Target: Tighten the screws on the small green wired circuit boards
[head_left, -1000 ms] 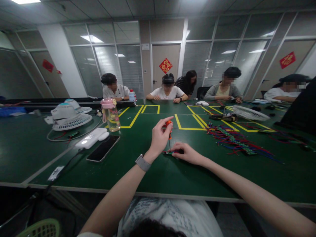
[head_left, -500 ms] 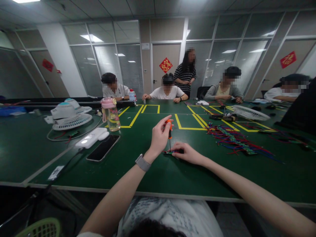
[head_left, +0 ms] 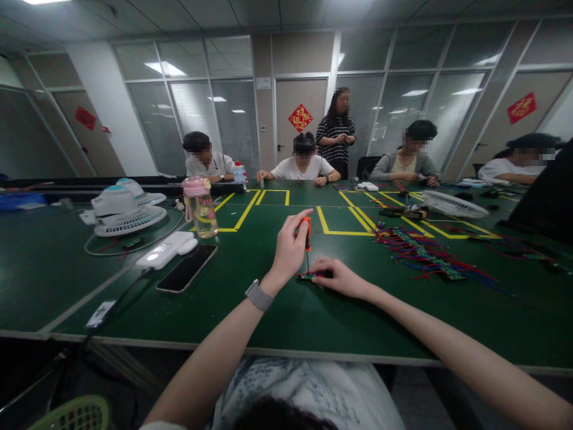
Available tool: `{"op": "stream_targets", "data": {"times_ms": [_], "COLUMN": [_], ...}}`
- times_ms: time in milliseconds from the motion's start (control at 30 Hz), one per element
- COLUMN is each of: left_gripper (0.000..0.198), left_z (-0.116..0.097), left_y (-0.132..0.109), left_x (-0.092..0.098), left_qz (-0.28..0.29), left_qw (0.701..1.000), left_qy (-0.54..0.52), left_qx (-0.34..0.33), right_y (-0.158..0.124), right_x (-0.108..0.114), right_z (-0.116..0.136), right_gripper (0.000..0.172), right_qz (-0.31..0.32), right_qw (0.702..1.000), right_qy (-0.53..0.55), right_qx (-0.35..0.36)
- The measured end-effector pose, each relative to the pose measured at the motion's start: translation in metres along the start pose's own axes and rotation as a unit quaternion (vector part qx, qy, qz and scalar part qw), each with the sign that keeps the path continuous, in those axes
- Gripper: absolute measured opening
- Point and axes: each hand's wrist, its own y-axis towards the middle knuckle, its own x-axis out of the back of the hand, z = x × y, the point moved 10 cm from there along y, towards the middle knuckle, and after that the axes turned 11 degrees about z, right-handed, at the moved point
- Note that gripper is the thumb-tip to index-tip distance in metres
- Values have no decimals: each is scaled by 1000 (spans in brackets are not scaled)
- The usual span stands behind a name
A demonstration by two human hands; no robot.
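An orange and black screwdriver [head_left: 308, 234] stands upright in my left hand [head_left: 290, 246], its handle gripped by the fingers. The thin shaft points down and its tip meets a small green circuit board [head_left: 305, 277] lying on the table. My right hand [head_left: 336, 277] is closed on the board's right side, with the fingers pinching it and covering much of it. Some dark and red wire shows by those fingers. A watch with a grey band [head_left: 259, 295] is on my left wrist.
On the green table [head_left: 250, 322], a phone [head_left: 187, 269], a white power strip [head_left: 165, 249] and a pink-lidded bottle [head_left: 200, 206] lie left. Small fans [head_left: 129, 218] stand farther left. Wired circuit boards [head_left: 423, 254] spread at right. Several people sit or stand across the table.
Both my hands keep their places, the left fingers shifting slightly around the screwdriver handle. Across the table, the standing person in stripes has turned the head and raised the hands.
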Motion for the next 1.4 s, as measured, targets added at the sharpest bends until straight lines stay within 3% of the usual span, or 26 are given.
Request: {"op": "stream_targets", "data": {"times_ms": [233, 333, 400, 567, 700, 867, 1033, 1233, 1400], "left_gripper": [20, 19, 19, 20, 20, 21, 20, 20, 20], "left_z": [-4, -3, -3, -1, 1, 1, 2, 1, -2], "left_y": [0, 0, 0, 0, 1, 1, 1, 1, 1], "left_x": [1, 2, 2, 2, 2, 2, 3, 4, 3], "left_qz": [-4, -5, -5, -3, -6, -7, -9, -7, -6], "left_qw": [1000, 1000, 1000, 1000, 1000, 1000, 1000, 1000, 999], "left_qy": [10, 14, 13, 9, 7, 9, 15, 18, 25], "left_qx": [-20, -19, -19, -16, -13, -13, -12, -16, -19], "right_y": [-1, -3, -9, -53, -110, -173, -199, -190, -192], "right_x": [-3, 7, 29, 110, 157, 181, 187, 168, 163], "right_z": [3, 9, 13, 10, -18, -95, -158, -178, -186], "right_gripper": [25, 29, 33, 37, 41, 55, 70, 76, 77], "right_qz": [-1, -20, -61, -189, -234, -177, -125, -57, -49], "right_qw": [1000, 998, 985, 909, 859, 855, 861, 857, 856], "right_qy": [-9, -63, -161, -372, -454, -461, -392, -368, -364], "right_qx": [6, 19, 27, 16, -37, -158, -299, -355, -363]}}
